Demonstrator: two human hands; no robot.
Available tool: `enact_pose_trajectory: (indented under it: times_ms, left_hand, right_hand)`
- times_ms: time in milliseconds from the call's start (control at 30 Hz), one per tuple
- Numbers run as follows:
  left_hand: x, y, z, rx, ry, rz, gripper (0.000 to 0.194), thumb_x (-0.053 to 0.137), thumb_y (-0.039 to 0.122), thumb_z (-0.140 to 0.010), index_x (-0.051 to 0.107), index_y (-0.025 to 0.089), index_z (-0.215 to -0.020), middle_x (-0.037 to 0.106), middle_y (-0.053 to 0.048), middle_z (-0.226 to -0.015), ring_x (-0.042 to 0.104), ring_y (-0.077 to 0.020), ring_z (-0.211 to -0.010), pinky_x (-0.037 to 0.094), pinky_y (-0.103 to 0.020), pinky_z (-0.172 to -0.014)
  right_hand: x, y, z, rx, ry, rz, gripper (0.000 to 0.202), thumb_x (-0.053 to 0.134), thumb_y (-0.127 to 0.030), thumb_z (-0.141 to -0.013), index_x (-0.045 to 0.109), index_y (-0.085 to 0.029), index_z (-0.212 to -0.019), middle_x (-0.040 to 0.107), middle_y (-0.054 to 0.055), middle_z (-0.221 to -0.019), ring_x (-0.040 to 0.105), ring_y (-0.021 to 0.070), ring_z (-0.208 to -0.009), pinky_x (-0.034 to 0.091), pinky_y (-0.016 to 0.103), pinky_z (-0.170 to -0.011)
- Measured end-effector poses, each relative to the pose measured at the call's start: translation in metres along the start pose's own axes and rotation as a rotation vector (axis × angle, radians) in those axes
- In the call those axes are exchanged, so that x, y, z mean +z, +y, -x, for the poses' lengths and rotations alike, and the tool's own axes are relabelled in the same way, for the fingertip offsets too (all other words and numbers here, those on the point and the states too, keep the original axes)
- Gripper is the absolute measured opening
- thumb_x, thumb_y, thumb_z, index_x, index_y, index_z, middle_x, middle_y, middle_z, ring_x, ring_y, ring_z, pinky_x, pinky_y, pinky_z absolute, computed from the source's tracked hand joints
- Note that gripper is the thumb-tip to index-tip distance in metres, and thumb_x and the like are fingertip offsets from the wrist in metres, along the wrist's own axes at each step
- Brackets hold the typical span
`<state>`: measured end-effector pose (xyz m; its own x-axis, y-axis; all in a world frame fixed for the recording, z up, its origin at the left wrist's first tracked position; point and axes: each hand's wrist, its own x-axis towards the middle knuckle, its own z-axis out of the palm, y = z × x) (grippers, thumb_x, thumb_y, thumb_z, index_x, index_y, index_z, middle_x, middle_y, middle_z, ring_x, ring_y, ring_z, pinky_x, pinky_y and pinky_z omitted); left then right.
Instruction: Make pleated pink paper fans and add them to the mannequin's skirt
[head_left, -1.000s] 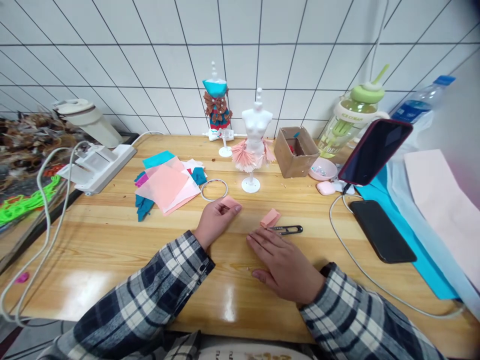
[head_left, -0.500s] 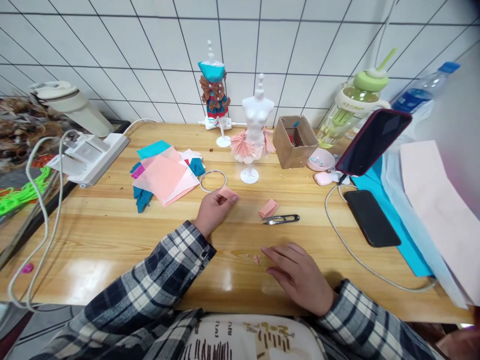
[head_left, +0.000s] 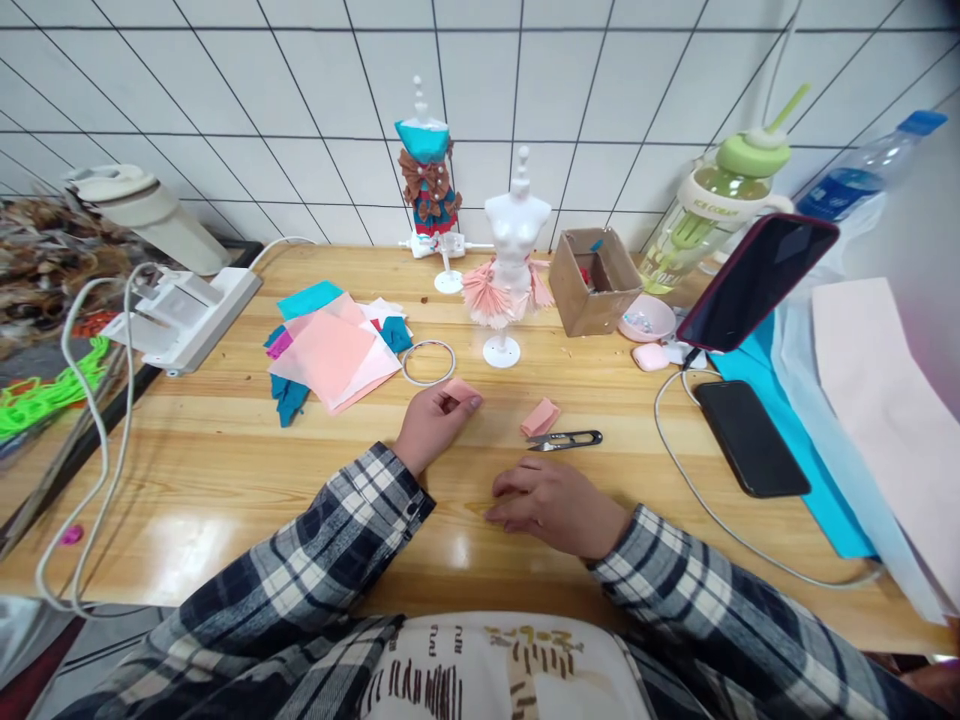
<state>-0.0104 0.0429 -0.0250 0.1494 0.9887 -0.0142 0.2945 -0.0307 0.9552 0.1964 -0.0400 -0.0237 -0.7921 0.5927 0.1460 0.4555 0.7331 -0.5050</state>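
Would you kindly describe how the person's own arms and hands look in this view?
The left sleeve and right sleeve are long and plaid, in dark, white and grey checks, reaching the wrists. The left cuff seems to have a small dark button. The left hand and right hand wear no gloves.

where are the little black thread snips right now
In the head view, the thread snips lie on the table right of centre, close beside the small folded peach piece and just beyond the right hand.
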Motion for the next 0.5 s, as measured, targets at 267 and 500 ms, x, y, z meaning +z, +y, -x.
enact_pose_trajectory:
  times_ms: [267, 500]
  left_hand:
    - [-0.001, 0.000, 0.000, 0.040, -0.022, -0.021, 0.024, 0.066, 0.039, -0.076, 0.064, 0.016, -0.073, 0.064, 0.000, -0.072, 0.055, -0.0143, -0.068, 0.045, -0.025, -0.064]
    - [0.000, 0.002, 0.000, 0.019, -0.028, -0.034, 0.024, 0.065, 0.039, -0.077, 0.065, 0.015, -0.074, 0.064, 0.000, -0.073, 0.056, -0.0146, -0.069, 0.045, -0.025, -0.065]
  right_hand:
    - [-0.001, 0.001, 0.019, -0.091, 0.012, 0.077, 0.028, 0.046, -0.015, -0.095, 0.066, -0.022, -0.112, 0.068, 0.003, -0.114, 0.056, 0.0154, -0.097, 0.046, 0.027, -0.083]
    - [0.014, -0.011, 0.022, 0.100, 0.115, 0.157, 0.020, 0.049, -0.010, -0.091, 0.066, -0.019, -0.095, 0.068, 0.005, -0.089, 0.056, 0.0162, -0.082, 0.046, 0.028, -0.076]
